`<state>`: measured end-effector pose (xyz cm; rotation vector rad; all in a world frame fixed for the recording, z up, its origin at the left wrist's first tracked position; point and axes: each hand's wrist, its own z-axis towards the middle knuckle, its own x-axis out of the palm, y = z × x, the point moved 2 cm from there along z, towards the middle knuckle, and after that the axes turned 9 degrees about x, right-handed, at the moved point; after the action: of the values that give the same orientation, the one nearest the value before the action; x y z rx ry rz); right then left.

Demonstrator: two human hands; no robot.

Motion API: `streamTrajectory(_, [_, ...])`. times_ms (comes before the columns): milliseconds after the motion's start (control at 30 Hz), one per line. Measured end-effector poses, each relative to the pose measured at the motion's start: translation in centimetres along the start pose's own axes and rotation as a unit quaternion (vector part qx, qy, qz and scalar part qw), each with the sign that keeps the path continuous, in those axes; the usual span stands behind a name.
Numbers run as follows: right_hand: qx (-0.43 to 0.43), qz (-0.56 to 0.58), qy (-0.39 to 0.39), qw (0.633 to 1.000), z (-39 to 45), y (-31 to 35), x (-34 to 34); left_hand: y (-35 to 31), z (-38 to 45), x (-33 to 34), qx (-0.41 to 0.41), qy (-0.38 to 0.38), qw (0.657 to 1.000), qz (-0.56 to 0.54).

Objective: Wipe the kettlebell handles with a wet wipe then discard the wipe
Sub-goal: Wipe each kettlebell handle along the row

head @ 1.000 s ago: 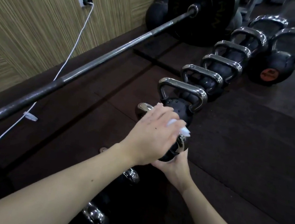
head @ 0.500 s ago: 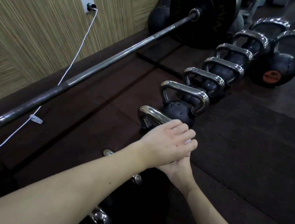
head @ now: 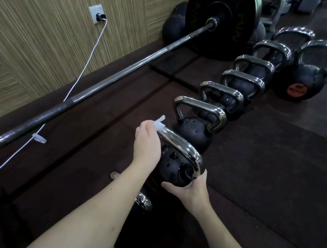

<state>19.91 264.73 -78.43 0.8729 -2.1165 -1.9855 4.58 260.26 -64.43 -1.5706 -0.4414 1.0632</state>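
Kettlebell nearest me in the floor row has my left hand pressing the wet wipe around the far end of its chrome handle. My right hand cups the wet black body underneath. A barbell lies well to the left.

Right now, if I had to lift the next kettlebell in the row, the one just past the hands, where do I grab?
Probably the flat top bar of the chrome handle, from above. The next kettlebell stands upright, loop open, neighbours crowding front and back.
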Motion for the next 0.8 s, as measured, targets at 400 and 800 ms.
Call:
streamTrajectory(400, [-0.017,0.027,0.019,0.999,0.1,-0.2,-0.1,0.5,-5.7,1.3,0.539,0.082,0.766,0.341])
streamTrajectory(800, [0.007,-0.022,0.005,1.000,0.3,-0.1,-0.2,-0.5,-1.3,-0.1,0.632,0.151,0.641,0.409])
